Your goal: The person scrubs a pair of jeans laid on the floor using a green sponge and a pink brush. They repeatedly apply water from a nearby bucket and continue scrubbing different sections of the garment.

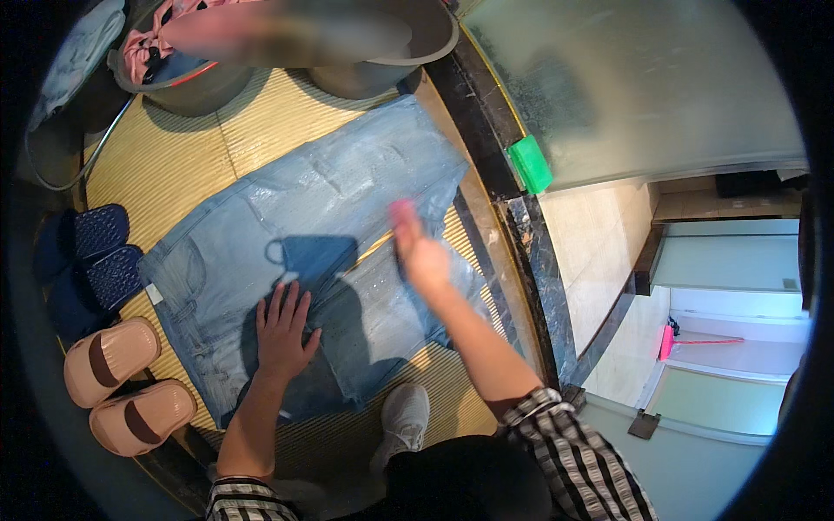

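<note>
Wet light-blue jeans (260,215) lie spread out on a ribbed yellow floor. My left hand (283,329) rests on them near the crotch, palm down with the fingers a little apart, holding nothing. Over the lower part of the legs is my right hand (420,254), blurred, with its fingers closed around a small pink object (401,210). Blur hides what kind of object it is, and whether it touches the denim cannot be told. A white tag (154,294) shows at the waistband on the left.
Dark slippers (107,260) and pink-beige slides (140,417) stand at the left. Two large tubs (195,98) are at the top, one with pink cloth. A raised stone sill (482,124) and a frosted glass panel (651,84) border the right. A white shoe (405,413) is below the jeans.
</note>
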Demonstrator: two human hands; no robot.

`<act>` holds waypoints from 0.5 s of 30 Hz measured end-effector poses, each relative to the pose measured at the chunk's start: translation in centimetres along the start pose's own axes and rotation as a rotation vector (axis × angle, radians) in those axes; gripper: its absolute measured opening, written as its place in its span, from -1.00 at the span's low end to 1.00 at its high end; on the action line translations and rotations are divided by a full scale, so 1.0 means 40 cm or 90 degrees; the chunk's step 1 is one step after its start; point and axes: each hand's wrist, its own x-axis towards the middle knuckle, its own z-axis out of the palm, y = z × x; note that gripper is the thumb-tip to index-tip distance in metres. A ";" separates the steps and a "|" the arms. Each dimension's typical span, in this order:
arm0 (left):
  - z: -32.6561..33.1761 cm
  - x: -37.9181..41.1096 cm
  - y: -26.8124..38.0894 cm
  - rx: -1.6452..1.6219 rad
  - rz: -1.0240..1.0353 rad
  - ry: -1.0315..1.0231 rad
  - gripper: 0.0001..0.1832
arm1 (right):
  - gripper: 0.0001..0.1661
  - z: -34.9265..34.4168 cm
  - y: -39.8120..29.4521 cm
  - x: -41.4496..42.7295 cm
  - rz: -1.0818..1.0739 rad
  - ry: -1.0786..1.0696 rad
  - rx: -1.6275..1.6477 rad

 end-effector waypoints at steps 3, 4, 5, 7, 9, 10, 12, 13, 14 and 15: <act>0.017 0.014 0.001 0.004 -0.001 0.007 -0.31 | -0.49 0.115 -0.021 -0.149 -0.317 -0.071 -0.050; 0.018 0.012 0.004 -0.002 0.001 0.012 -0.31 | -0.50 0.110 -0.031 -0.191 -0.374 -0.068 0.011; 0.020 0.012 0.008 -0.009 0.002 0.017 -0.31 | -0.48 0.095 -0.022 -0.177 -0.356 -0.084 -0.013; 0.010 0.001 0.005 0.008 -0.017 -0.004 -0.31 | -0.42 0.034 -0.003 -0.075 -0.264 -0.138 -0.136; 0.006 0.002 0.005 0.022 -0.026 -0.011 -0.31 | -0.42 -0.027 0.053 0.036 -0.019 0.016 0.017; 0.009 0.002 0.004 0.027 -0.026 -0.010 -0.31 | -0.40 -0.018 0.041 0.026 -0.031 -0.024 0.016; 0.017 0.004 0.002 0.028 -0.019 -0.010 -0.31 | -0.35 0.018 -0.011 -0.023 -0.051 -0.099 0.012; 0.021 0.007 0.000 0.027 -0.013 -0.004 -0.31 | -0.29 0.072 -0.050 -0.091 -0.218 -0.019 0.064; 0.026 0.008 -0.001 0.024 -0.009 0.000 -0.31 | -0.27 0.101 -0.060 -0.128 -0.309 -0.008 0.059; 0.028 0.000 -0.002 0.023 -0.022 -0.001 -0.30 | -0.24 0.121 -0.084 -0.171 -0.399 0.000 0.059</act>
